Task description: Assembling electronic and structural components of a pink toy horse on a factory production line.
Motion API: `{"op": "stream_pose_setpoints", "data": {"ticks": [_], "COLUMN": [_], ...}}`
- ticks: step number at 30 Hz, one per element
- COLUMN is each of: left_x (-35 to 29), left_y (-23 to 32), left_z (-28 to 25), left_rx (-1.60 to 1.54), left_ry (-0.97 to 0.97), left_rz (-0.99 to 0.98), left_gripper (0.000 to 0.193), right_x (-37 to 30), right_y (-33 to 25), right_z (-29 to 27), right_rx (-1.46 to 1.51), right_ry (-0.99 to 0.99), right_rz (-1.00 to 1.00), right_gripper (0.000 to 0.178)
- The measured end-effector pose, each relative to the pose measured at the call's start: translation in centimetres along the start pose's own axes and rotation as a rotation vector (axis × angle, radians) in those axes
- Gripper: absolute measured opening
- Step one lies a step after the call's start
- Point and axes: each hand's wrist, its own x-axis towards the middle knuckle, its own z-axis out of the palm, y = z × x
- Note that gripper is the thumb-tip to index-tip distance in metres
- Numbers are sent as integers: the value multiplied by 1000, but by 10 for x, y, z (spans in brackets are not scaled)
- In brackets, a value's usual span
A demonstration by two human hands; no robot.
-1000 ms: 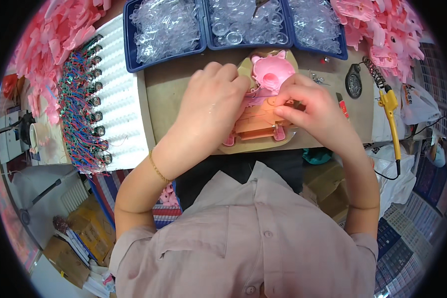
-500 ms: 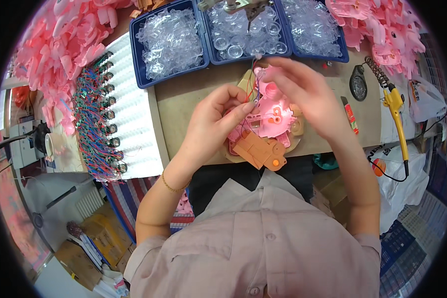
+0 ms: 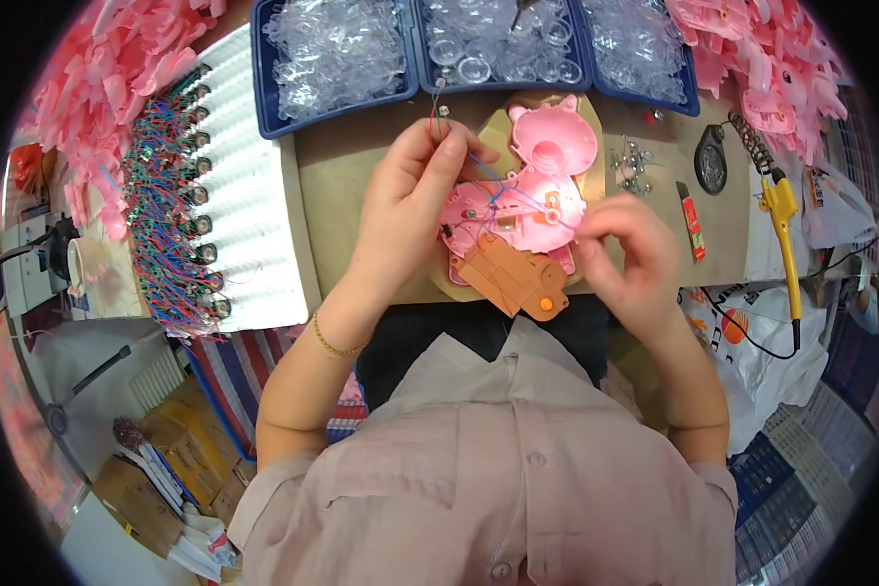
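Observation:
A pink plastic toy shell half (image 3: 560,140) lies open, hollow side up, on a tan holder (image 3: 498,137) at the table's near edge. Thin red, green and blue wires (image 3: 488,188) run across it. Between thumb and fingers, my left hand (image 3: 410,195) pinches the wires above the shell's left side, their small clear-tipped ends sticking up past the fingertips. At the shell's right edge my right hand (image 3: 635,254) is closed in a pinch; what it holds is too small to make out. An orange-brown plastic piece (image 3: 508,275) with a round orange button overlaps the shell's near side.
Blue bins (image 3: 340,115) of clear plastic parts line the back. Left stands a white ridged tray (image 3: 254,195) with wired round parts (image 3: 171,186). Pink shells (image 3: 98,107) pile up on both sides. Small metal bits (image 3: 635,166), a red cutter (image 3: 691,223) and a yellow tool (image 3: 779,210) lie right.
My left hand has moved left and up with the wires. My right hand has come down from over the shell to its right edge, uncovering the shell and the metal bits.

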Motion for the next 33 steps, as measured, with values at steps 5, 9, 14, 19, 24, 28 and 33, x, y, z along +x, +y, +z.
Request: {"op": "stream_pose_setpoints", "data": {"ticks": [5, 9, 14, 19, 24, 28, 33], "left_x": [5, 5, 5, 4, 2, 3, 1], "left_y": [15, 11, 15, 7, -12, -15, -17], "left_z": [2, 8, -2, -10, 5, 7, 4], "left_rx": [764, 1009, 726, 892, 973, 930, 963], "left_ry": [-139, -48, -107, -80, 194, 219, 108], "left_rz": [428, 489, 249, 431, 614, 646, 562], "left_gripper": [30, 32, 26, 17, 9, 10, 14], "right_x": [17, 14, 7, 22, 30, 30, 25], "right_y": [3, 3, -1, -5, 17, 16, 9], "right_z": [-15, -13, -7, 7, 34, 39, 40], "right_rx": [569, 604, 298, -53, -549, -557, -651], "right_ry": [-67, -152, -107, -138, -139, -139, -147], "right_rz": [351, 386, 403, 241, -179, -160, -174], "right_gripper": [11, 11, 10, 8, 9, 10, 12]}}
